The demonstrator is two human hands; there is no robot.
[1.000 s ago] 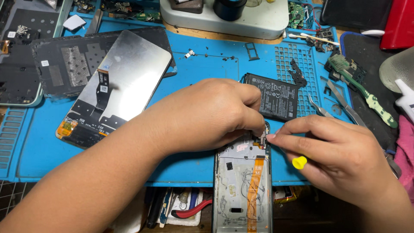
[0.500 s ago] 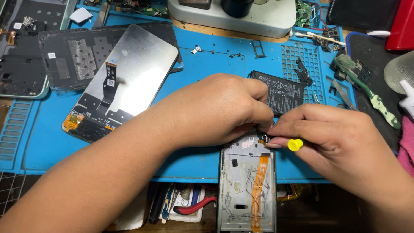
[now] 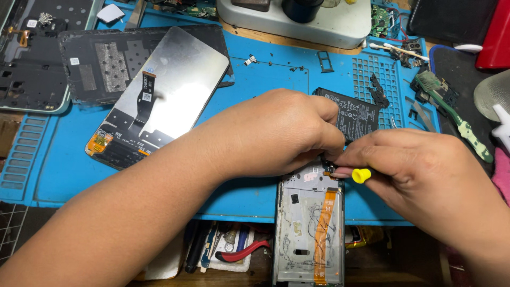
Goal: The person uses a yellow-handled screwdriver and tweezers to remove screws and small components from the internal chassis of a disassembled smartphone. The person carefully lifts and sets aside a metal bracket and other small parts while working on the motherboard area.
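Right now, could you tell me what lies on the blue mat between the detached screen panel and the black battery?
In the head view, the left hand and its forearm cross the blue mat between the screen panel and the battery.

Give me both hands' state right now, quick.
Left hand: fingers curled down on the top end of the opened phone frame, steadying it.
Right hand: fingers closed on a yellow-capped screwdriver.

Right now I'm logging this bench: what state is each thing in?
Phone frame: opened, orange flex cable exposed.
Battery: out, lying flat on blue mat.
Screen panel: detached, face down.
Left hand: pressing at the frame's top edge.
Right hand: pinching yellow-capped tool.
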